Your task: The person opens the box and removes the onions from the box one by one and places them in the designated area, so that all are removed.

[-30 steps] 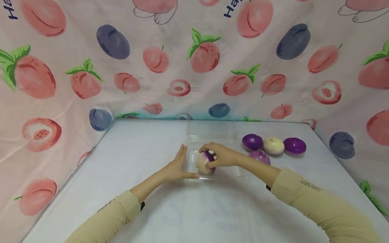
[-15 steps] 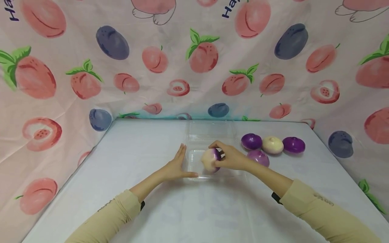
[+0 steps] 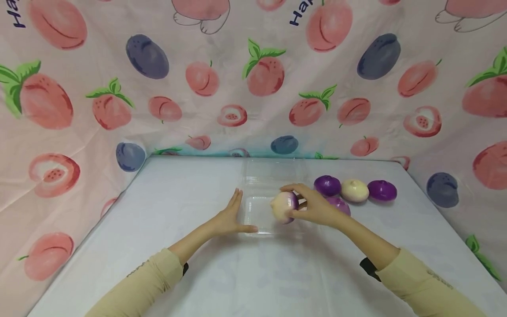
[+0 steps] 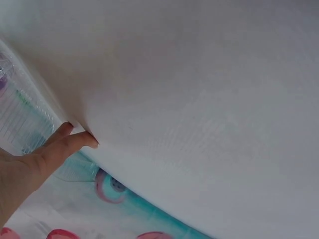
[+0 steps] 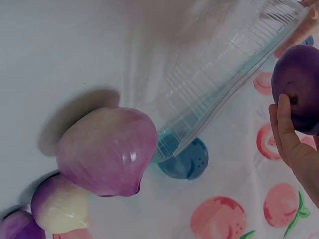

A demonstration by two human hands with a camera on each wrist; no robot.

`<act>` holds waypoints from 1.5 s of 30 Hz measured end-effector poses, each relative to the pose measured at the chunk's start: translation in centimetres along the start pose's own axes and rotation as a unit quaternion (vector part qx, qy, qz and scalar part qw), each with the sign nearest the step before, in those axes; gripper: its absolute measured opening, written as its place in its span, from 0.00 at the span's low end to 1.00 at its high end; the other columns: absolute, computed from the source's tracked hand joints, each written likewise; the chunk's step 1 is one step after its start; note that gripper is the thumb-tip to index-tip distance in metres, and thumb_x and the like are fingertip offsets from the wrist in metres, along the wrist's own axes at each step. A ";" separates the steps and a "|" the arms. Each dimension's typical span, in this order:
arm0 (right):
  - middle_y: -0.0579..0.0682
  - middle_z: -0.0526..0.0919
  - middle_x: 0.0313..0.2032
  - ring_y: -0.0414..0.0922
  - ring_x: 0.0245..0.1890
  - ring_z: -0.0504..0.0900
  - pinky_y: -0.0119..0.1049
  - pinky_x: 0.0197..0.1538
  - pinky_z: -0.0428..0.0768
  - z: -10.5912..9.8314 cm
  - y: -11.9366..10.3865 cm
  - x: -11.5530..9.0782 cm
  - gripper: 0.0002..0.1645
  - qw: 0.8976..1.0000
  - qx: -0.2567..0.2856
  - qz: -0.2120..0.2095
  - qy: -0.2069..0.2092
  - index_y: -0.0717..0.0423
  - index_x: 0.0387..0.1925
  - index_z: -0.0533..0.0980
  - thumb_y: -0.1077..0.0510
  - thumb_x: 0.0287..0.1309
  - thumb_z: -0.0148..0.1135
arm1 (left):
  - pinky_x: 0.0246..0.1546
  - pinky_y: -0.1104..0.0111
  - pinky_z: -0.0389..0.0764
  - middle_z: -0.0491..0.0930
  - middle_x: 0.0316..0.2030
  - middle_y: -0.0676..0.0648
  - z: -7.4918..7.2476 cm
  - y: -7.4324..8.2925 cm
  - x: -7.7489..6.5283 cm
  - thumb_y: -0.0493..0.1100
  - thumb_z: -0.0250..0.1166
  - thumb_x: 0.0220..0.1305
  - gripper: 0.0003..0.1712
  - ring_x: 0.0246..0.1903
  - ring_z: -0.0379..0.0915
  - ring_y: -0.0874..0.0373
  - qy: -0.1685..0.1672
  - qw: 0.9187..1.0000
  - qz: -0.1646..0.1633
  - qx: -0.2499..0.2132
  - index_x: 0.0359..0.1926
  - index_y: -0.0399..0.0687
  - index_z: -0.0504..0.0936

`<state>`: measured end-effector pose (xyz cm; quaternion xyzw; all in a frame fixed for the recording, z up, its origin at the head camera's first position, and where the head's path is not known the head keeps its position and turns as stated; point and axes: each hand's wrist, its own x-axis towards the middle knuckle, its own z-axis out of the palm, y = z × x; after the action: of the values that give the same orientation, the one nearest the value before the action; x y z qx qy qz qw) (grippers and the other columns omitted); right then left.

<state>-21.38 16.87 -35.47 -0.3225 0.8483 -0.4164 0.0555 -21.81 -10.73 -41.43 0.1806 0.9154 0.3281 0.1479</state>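
A clear plastic clamshell box lies open on the white table, its lid toward the back. My left hand rests flat against the box's left edge, fingers straight. My right hand grips a cream and purple onion over the right part of the box tray; the wrist view shows its purple side under my fingers. Another pale purple onion lies just right of the box.
A row of three onions sits at the back right: dark purple, cream, purple. Fruit-print cloth walls the table on three sides. The table stretches to the left and front.
My right hand has carried the onion to the right and slightly up, from the tray's left part to its right part. The left hand has stayed put.
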 end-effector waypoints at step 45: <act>0.68 0.58 0.55 0.64 0.50 0.72 0.37 0.43 0.83 -7.3 3.8 -7.9 0.42 0.990 -0.104 0.075 0.065 0.67 0.65 0.58 0.62 0.51 0.68 | 0.68 0.49 0.59 0.26 0.74 0.40 -0.2 0.1 0.0 0.66 0.70 0.47 0.71 0.71 0.43 0.39 -0.006 1.000 0.006 0.012 0.73 0.41 0.30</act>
<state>-19.69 28.15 -35.00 -0.2340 0.9106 -0.3405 -0.0029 -21.82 -10.77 -41.18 0.1903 0.9171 0.3169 0.1491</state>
